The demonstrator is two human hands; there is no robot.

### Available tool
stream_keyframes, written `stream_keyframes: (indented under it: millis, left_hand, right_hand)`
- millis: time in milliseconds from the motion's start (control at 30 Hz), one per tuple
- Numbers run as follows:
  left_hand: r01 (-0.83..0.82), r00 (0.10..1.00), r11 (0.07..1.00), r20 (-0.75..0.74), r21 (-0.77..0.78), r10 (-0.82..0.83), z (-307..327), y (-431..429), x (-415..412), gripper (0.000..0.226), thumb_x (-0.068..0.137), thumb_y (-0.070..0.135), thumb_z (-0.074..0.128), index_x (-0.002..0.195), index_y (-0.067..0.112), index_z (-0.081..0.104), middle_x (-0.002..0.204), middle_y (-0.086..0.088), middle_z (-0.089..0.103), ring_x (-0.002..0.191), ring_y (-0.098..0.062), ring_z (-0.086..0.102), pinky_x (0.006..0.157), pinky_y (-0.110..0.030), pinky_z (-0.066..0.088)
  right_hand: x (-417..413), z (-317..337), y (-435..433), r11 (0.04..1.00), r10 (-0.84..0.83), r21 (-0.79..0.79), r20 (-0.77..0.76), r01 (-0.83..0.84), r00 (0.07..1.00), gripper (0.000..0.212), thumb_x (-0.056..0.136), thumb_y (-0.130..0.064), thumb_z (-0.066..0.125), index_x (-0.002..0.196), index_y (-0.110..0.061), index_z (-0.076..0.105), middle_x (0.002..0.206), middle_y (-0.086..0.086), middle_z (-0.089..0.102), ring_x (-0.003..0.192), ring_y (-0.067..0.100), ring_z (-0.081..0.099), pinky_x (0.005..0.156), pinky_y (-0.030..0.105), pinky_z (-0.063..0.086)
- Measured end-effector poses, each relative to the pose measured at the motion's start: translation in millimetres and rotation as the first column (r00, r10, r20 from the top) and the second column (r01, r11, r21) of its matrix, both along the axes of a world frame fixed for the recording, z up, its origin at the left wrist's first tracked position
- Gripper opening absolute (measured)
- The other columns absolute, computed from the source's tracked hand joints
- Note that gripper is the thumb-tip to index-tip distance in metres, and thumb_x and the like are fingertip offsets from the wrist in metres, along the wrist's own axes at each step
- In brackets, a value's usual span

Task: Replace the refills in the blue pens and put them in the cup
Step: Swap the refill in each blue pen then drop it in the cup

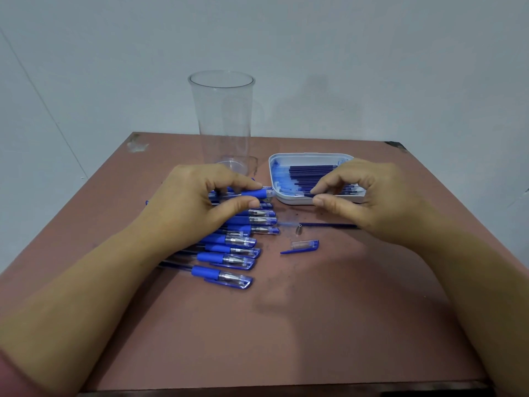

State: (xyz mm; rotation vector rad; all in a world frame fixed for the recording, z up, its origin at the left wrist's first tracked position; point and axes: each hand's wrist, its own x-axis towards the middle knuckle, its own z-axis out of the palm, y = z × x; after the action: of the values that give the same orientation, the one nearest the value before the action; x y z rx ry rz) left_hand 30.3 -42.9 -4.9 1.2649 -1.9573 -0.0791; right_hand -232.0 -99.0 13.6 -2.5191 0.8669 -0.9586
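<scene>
Inside white tray (312, 155), blue refills (312, 171).

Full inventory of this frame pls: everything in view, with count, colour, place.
cup: 1, clear, empty, upright at back of table
tray: 1, white, right of cup
refills: a pile, dark blue, in tray
pens: at least eight, blue, capped, in a row left of centre
open pen: 1, blue grip, above the row
held refill: 1, dark blue, at tray's near edge
loose refill: 1, dark blue, on table before tray
tip: 1, metal, by loose refill
cap: 1, clear and blue, nearer than tip
table: 1, reddish-brown
left hand: pinches open pen
right hand: pinches held refill
</scene>
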Motion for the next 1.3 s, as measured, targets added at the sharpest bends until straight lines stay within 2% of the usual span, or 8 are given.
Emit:
stream_keyframes:
  millis: [200,467,667,767,867,933,1067,1300]
  left_hand:
    - [0.034,0.999,0.999,-0.011,0.004,-0.034,2.6,3.2,-3.5,0.02,0.079,0.041,0.07,0.098,0.047,0.065,0.08,0.043,0.058,0.071,0.002,0.057,0.066,-0.003,0.036]
    - [0.044,0.998,0.999,-0.044,0.022,-0.043,2.7,2.3,-4.6,0.019,0.079,0.044,0.069,0.096,0.052,0.064,0.081,0.039,0.061,0.071,-0.006,0.057,0.065,-0.006,0.037]
    - [0.023,0.999,0.999,-0.037,0.022,-0.022,3.2,1.8,-2.4,0.019,0.078,0.044,0.069,0.097,0.044,0.068,0.078,0.041,0.059,0.07,-0.001,0.056,0.065,-0.003,0.035]
    - [0.038,0.997,0.999,-0.068,0.038,-0.035,3.8,3.1,-4.9,0.017,0.078,0.042,0.068,0.095,0.044,0.067,0.075,0.042,0.058,0.066,0.004,0.054,0.062,-0.002,0.035]
    - [0.061,0.987,0.996,-0.151,0.065,-0.051,2.6,2.6,-4.8,0.014,0.08,0.042,0.069,0.092,0.049,0.065,0.076,0.032,0.065,0.065,0.002,0.057,0.062,-0.006,0.038]
    - [0.073,0.983,0.994,-0.177,0.082,-0.057,2.3,2.0,-3.5,0.012,0.084,0.041,0.07,0.092,0.049,0.065,0.081,0.025,0.068,0.072,-0.003,0.062,0.066,-0.012,0.044]
    - [0.134,0.976,0.988,-0.181,0.082,-0.117,4.1,2.5,-3.6,0.015,0.087,0.026,0.061,0.095,0.039,0.061,0.087,0.034,0.064,0.082,0.007,0.061,0.076,-0.004,0.039]
    - [0.162,0.973,0.982,-0.183,0.093,-0.143,1.6,0.7,-2.6,0.016,0.088,0.023,0.061,0.097,0.036,0.06,0.093,0.029,0.064,0.087,0.002,0.061,0.081,-0.006,0.04]
  right_hand:
    - [3.1,-2.7,1.6,1.0,0.018,0.026,-0.006,-0.018,1.0,0.006,0.079,-0.03,0.068,0.084,-0.029,0.069,0.075,-0.027,0.062,0.078,-0.001,0.06,0.074,0.006,0.041]
    - [7.7,-4.6,5.2,0.999,0.033,0.042,-0.045,-0.031,0.998,0.004,0.081,-0.029,0.068,0.084,-0.031,0.067,0.079,-0.02,0.064,0.082,0.002,0.06,0.075,0.008,0.042]
    - [2.6,-1.1,2.4,1.0,0.005,0.018,0.019,-0.005,1.0,0.005,0.082,-0.017,0.073,0.085,-0.02,0.07,0.075,-0.02,0.064,0.079,0.0,0.061,0.075,0.005,0.042]
    - [3.5,-1.8,3.4,1.0,0.018,0.008,0.015,-0.018,1.0,0.004,0.081,-0.022,0.07,0.085,-0.02,0.07,0.075,-0.022,0.063,0.078,-0.001,0.061,0.074,0.005,0.041]
    - [4.1,-1.8,4.0,0.999,0.03,0.016,0.03,-0.031,0.999,0.005,0.081,-0.025,0.068,0.086,-0.022,0.07,0.076,-0.023,0.064,0.078,-0.001,0.061,0.074,0.006,0.041]
    - [4.3,-1.2,4.9,0.999,0.038,0.004,0.044,-0.038,0.998,0.005,0.082,-0.024,0.068,0.086,-0.023,0.069,0.078,-0.021,0.065,0.079,-0.001,0.061,0.074,0.005,0.04]
    - [5.8,0.3,7.2,0.998,0.061,-0.034,0.074,-0.058,0.995,0.009,0.082,-0.021,0.067,0.087,-0.028,0.065,0.083,-0.016,0.066,0.08,-0.002,0.06,0.075,0.004,0.04]
    - [8.4,-1.7,8.0,0.993,0.084,-0.087,0.081,-0.077,0.993,0.006,0.083,-0.02,0.068,0.089,-0.022,0.067,0.084,-0.013,0.067,0.08,-0.001,0.059,0.076,0.005,0.04]
